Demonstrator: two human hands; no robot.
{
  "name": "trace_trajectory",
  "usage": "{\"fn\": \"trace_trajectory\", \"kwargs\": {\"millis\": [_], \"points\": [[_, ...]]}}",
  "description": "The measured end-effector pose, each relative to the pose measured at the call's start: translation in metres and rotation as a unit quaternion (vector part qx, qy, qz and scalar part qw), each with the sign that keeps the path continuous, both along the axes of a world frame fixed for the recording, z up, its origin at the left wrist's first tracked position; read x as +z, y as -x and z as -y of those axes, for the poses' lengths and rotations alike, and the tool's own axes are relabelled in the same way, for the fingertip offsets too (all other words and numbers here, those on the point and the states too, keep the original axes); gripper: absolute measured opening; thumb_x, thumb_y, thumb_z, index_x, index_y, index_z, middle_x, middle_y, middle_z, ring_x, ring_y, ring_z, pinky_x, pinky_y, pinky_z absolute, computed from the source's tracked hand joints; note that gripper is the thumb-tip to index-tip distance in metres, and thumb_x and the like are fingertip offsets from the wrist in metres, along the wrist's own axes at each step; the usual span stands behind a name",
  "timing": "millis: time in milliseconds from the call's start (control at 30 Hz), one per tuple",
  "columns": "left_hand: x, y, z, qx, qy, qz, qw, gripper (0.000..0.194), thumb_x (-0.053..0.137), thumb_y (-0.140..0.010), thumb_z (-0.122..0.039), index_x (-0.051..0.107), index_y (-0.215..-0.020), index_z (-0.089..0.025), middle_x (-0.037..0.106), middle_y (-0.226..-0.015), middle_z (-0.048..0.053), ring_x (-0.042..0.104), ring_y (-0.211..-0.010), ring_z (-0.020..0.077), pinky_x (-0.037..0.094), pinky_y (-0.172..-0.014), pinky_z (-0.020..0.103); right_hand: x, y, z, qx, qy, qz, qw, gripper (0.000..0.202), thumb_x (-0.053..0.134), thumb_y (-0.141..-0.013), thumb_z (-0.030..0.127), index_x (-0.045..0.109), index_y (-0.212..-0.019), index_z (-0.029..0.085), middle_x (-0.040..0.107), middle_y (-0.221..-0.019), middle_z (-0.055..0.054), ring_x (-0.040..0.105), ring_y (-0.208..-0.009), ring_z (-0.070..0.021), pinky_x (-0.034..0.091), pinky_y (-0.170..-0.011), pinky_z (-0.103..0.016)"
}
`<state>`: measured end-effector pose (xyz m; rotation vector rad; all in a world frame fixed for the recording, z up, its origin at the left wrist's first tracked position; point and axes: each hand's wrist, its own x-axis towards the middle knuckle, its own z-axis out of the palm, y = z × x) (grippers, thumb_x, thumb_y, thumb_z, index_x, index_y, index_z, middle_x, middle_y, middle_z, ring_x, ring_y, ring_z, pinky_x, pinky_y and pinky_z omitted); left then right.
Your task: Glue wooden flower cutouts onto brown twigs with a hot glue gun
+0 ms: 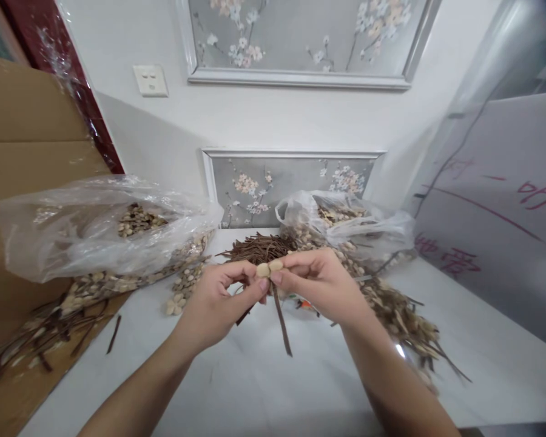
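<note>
Two pale round pieces (269, 268) meet side by side between my hands, above the middle of the white table. My left hand (230, 294) pinches the left piece between thumb and fingers. The right piece is pinched by my right hand (316, 279). A dark brown strip (281, 321) hangs down just below the pieces; its upper end is hidden by my fingers. Behind my hands lies a heap of brown strips (259, 246). A small pile of pale round pieces (179, 294) sits left of my left hand.
Clear plastic bags with round pieces stand at the left (91, 233) and at the right (368, 224). More pieces with strips (400, 315) spread beside my right forearm. Cardboard (31, 182) is at the left, a grey panel with red writing (495, 200) at the right.
</note>
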<state>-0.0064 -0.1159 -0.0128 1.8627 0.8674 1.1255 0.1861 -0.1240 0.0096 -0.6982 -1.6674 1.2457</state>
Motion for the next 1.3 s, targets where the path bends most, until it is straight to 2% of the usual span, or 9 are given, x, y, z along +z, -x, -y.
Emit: {"fn": "trace_trajectory", "kwargs": {"millis": [133, 267, 333, 400, 467, 633, 800, 967, 1300], "points": [[0.000, 0.000, -0.001, -0.014, 0.003, 0.017, 1.000, 0.025, 0.064, -0.088, -0.032, 0.065, -0.069, -0.016, 0.064, -0.067, 0.001, 0.057, -0.067, 0.0132, 0.043, -0.064, 0.024, -0.003, 0.000, 0.000, -0.041, -0.011, 0.013, 0.999, 0.022, 0.070, -0.083, 0.033, 0.076, -0.074, 0.013, 0.065, -0.060, -0.001, 0.054, -0.052, -0.0090, 0.045, -0.050, -0.021], [-0.002, 0.004, -0.004, -0.016, 0.022, 0.051, 0.998, 0.027, 0.067, -0.087, -0.035, 0.063, -0.069, -0.016, 0.066, -0.068, 0.002, 0.060, -0.067, 0.0139, 0.045, -0.065, 0.024, -0.005, -0.004, -0.002, -0.059, -0.025, 0.010, 0.998, 0.025, 0.070, -0.084, 0.038, 0.078, -0.093, 0.016, 0.073, -0.073, -0.003, 0.065, -0.064, -0.0128, 0.052, -0.057, -0.022], [-0.002, 0.006, -0.004, 0.003, 0.017, 0.057, 0.998, 0.025, 0.068, -0.087, -0.035, 0.063, -0.071, -0.016, 0.066, -0.070, 0.001, 0.060, -0.068, 0.0133, 0.045, -0.065, 0.023, -0.005, -0.006, -0.003, -0.125, -0.038, -0.013, 0.991, 0.026, 0.070, -0.084, 0.040, 0.077, -0.097, 0.018, 0.075, -0.077, -0.004, 0.067, -0.065, -0.0132, 0.053, -0.057, -0.021], [-0.001, 0.008, -0.002, 0.016, 0.002, 0.063, 0.998, 0.023, 0.068, -0.086, -0.034, 0.063, -0.074, -0.016, 0.064, -0.070, 0.001, 0.058, -0.067, 0.0119, 0.044, -0.064, 0.022, -0.005, -0.008, -0.001, -0.191, -0.055, -0.035, 0.980, 0.024, 0.070, -0.084, 0.040, 0.076, -0.090, 0.018, 0.076, -0.073, -0.004, 0.066, -0.061, -0.0127, 0.052, -0.053, -0.020], [0.000, 0.008, 0.000, 0.019, -0.016, 0.064, 0.998, 0.021, 0.068, -0.087, -0.033, 0.064, -0.075, -0.016, 0.064, -0.071, 0.000, 0.057, -0.067, 0.0112, 0.043, -0.063, 0.021, -0.004, -0.009, 0.003, -0.213, -0.075, -0.042, 0.973, 0.025, 0.068, -0.086, 0.042, 0.072, -0.081, 0.018, 0.074, -0.065, -0.003, 0.063, -0.054, -0.0118, 0.050, -0.051, -0.020], [0.000, 0.006, 0.006, 0.025, -0.045, 0.080, 0.995, 0.018, 0.067, -0.087, -0.030, 0.062, -0.075, -0.017, 0.062, -0.071, 0.000, 0.056, -0.068, 0.0113, 0.043, -0.062, 0.021, 0.000, -0.006, 0.018, -0.207, -0.123, 0.012, 0.971, 0.046, 0.054, -0.095, 0.044, 0.060, -0.059, 0.016, 0.065, -0.051, -0.002, 0.058, -0.049, -0.0099, 0.047, -0.052, -0.020], [0.000, 0.004, 0.008, 0.023, -0.056, 0.079, 0.995, 0.018, 0.066, -0.088, -0.029, 0.062, -0.076, -0.017, 0.062, -0.071, 0.000, 0.056, -0.068, 0.0127, 0.044, -0.064, 0.023, 0.002, -0.003, 0.023, -0.135, -0.088, 0.069, 0.985, 0.022, 0.071, -0.083, 0.038, 0.072, -0.078, 0.017, 0.072, -0.072, -0.003, 0.064, -0.065, -0.0137, 0.047, -0.054, -0.020], [0.000, 0.003, 0.008, 0.019, -0.054, 0.059, 0.997, 0.019, 0.065, -0.088, -0.031, 0.064, -0.076, -0.016, 0.063, -0.072, 0.002, 0.058, -0.069, 0.0142, 0.045, -0.064, 0.025, 0.001, -0.004, 0.017, -0.098, -0.058, 0.031, 0.993, 0.024, 0.070, -0.084, 0.038, 0.073, -0.074, 0.017, 0.069, -0.068, -0.002, 0.061, -0.059, -0.0119, 0.045, -0.048, -0.020], [-0.004, 0.001, 0.005, 0.035, -0.046, 0.101, 0.993, 0.018, 0.067, -0.087, -0.029, 0.065, -0.074, -0.016, 0.067, -0.072, 0.002, 0.059, -0.068, 0.0136, 0.045, -0.066, 0.025, -0.002, -0.009, 0.012, -0.157, -0.068, -0.041, 0.984, 0.024, 0.064, -0.089, 0.039, 0.065, -0.080, 0.017, 0.068, -0.068, -0.002, 0.060, -0.057, -0.0106, 0.046, -0.050, -0.019]]}}
